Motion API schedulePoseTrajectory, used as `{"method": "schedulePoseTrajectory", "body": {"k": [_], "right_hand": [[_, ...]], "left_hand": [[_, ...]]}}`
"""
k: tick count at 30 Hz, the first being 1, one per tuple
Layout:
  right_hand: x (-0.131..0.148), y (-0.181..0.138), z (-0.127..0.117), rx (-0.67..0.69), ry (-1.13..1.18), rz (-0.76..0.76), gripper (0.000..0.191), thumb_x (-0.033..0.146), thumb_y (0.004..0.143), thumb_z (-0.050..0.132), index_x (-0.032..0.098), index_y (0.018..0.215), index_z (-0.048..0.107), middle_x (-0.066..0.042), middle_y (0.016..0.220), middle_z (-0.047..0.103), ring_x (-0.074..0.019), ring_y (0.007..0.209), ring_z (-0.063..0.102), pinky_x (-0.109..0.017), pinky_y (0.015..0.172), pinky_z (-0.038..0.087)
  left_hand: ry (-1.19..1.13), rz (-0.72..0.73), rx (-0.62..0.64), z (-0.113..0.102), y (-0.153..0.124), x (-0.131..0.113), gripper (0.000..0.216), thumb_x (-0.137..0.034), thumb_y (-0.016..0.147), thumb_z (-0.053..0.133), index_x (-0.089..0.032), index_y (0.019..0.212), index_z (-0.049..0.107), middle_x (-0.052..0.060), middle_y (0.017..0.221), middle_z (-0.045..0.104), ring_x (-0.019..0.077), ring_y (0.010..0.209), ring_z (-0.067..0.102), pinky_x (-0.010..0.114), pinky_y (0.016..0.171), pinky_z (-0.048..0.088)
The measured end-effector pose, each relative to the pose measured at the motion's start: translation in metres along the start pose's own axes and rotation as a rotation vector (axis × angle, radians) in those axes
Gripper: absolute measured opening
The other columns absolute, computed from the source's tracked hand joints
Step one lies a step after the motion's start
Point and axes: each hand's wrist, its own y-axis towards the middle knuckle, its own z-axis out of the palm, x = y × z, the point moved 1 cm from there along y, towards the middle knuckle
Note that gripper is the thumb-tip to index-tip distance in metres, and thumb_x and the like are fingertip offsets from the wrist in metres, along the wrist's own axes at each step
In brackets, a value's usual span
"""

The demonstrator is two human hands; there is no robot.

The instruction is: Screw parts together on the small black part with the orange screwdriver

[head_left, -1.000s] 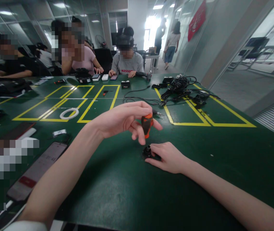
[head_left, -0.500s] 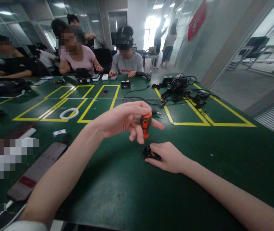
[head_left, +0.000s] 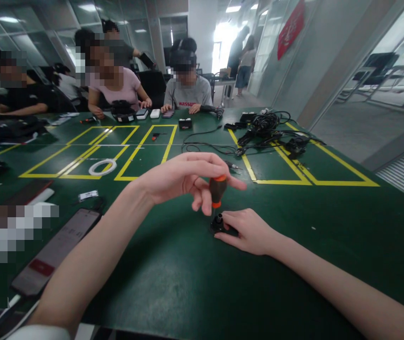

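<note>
My left hand (head_left: 196,177) is closed around the top of a short screwdriver (head_left: 218,192) with an orange and dark grey handle. The screwdriver stands nearly upright, its thin shaft reaching down to a small black part (head_left: 219,225) on the table. That part has a short raised post on top; the screwdriver tip is too small to make out. My right hand (head_left: 246,230) lies low on the table and grips the black part between thumb and fingers, which hide much of it.
A tangle of black cables (head_left: 263,127) lies at the back right of the green table (head_left: 173,283). A white tape roll (head_left: 102,166) and a phone (head_left: 58,252) are on the left. Beyond my left hand is another tool (head_left: 235,166). Several people sit across the table.
The screwdriver handle has turned, so its orange side patch no longer faces me. My left hand has shifted slightly right and down. My right hand has stayed on the black part.
</note>
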Motion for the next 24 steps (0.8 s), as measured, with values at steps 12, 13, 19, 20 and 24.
{"method": "schedulePoseTrajectory", "body": {"k": [12, 13, 19, 20, 24], "right_hand": [[0.001, -0.002, -0.002, -0.037, 0.066, 0.025, 0.027, 0.044, 0.099, 0.053, 0.019, 0.092, 0.058, -0.005, 0.079, 0.07, -0.02, 0.065, 0.065, -0.028, 0.058, 0.035], [0.001, -0.003, -0.002, -0.03, 0.074, 0.026, 0.027, 0.044, 0.099, 0.052, 0.018, 0.098, 0.06, -0.006, 0.081, 0.072, -0.0206, 0.066, 0.067, -0.028, 0.058, 0.037], [-0.001, -0.004, -0.003, -0.021, 0.076, 0.003, 0.038, 0.042, 0.1, 0.051, 0.015, 0.124, 0.059, -0.008, 0.089, 0.076, -0.0228, 0.07, 0.071, -0.03, 0.063, 0.044], [-0.001, -0.004, -0.003, -0.022, 0.074, -0.001, 0.038, 0.042, 0.1, 0.051, 0.015, 0.125, 0.059, -0.009, 0.091, 0.077, -0.0232, 0.072, 0.072, -0.03, 0.064, 0.045], [-0.002, -0.004, -0.002, -0.02, 0.069, -0.013, 0.036, 0.042, 0.101, 0.05, 0.016, 0.123, 0.061, -0.011, 0.1, 0.078, -0.025, 0.082, 0.075, -0.031, 0.069, 0.05]], "left_hand": [[0.804, 0.341, -0.52, 0.018, 0.003, 0.001, 0.033, -0.034, 0.088, 0.068, -0.015, 0.064, 0.057, -0.006, 0.056, 0.046, 0.0057, 0.052, 0.041, 0.021, 0.05, 0.03], [0.932, 0.396, -0.594, 0.02, 0.003, 0.001, 0.037, -0.033, 0.089, 0.067, -0.015, 0.06, 0.052, -0.007, 0.053, 0.042, 0.0056, 0.051, 0.038, 0.021, 0.051, 0.028], [1.414, 0.567, -0.621, 0.025, 0.004, 0.007, 0.039, -0.038, 0.099, 0.055, -0.016, 0.066, 0.054, -0.003, 0.059, 0.053, 0.009, 0.054, 0.047, 0.024, 0.053, 0.029], [1.436, 0.579, -0.593, 0.025, 0.004, 0.007, 0.036, -0.038, 0.1, 0.053, -0.016, 0.072, 0.057, -0.001, 0.065, 0.059, 0.01, 0.058, 0.052, 0.024, 0.055, 0.032], [1.404, 0.608, -0.453, 0.025, 0.004, 0.009, 0.022, -0.034, 0.101, 0.053, -0.017, 0.109, 0.063, 0.006, 0.103, 0.071, 0.0134, 0.083, 0.067, 0.023, 0.067, 0.049]]}}
